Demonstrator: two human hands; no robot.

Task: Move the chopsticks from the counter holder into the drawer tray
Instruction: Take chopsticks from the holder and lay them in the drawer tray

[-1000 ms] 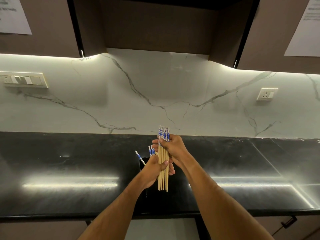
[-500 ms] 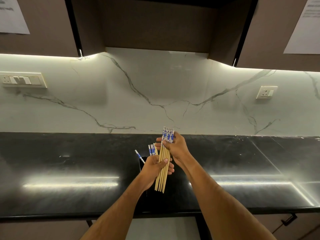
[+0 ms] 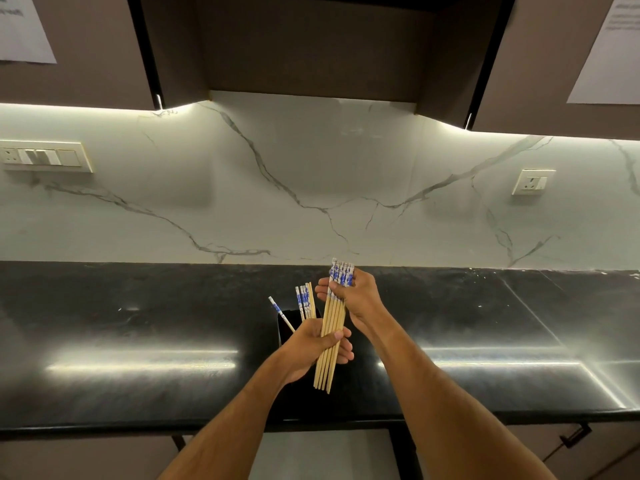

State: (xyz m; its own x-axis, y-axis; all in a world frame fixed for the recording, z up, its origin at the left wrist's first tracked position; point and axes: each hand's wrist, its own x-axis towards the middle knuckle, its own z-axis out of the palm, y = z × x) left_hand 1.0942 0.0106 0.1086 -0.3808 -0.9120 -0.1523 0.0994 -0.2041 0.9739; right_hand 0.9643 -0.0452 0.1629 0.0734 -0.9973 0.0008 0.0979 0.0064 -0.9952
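Head view: two white paper sheets are taped to the upper cabinets, one at ten o'clock [image 3: 24, 29] and one at two o'clock [image 3: 613, 53], both printed, but the lines are too blurred to read. No brand shows anywhere. The chopsticks are pale wood with blue-and-white patterned tops. A bundle of chopsticks [image 3: 330, 336] is up off the black counter [image 3: 138, 323], tilted so the patterned ends lean toward one o'clock. The right hand [image 3: 356, 297] has its fingers curled round the bundle near the top; the left hand [image 3: 311, 348] wraps it lower down, thumb laid across the sticks. Just at nine o'clock of the bundle stands the dark holder [image 3: 285, 327], partly behind the left hand, with a few more chopsticks [image 3: 304, 299] standing in it and a single one [image 3: 280, 311] leaning out toward ten o'clock.
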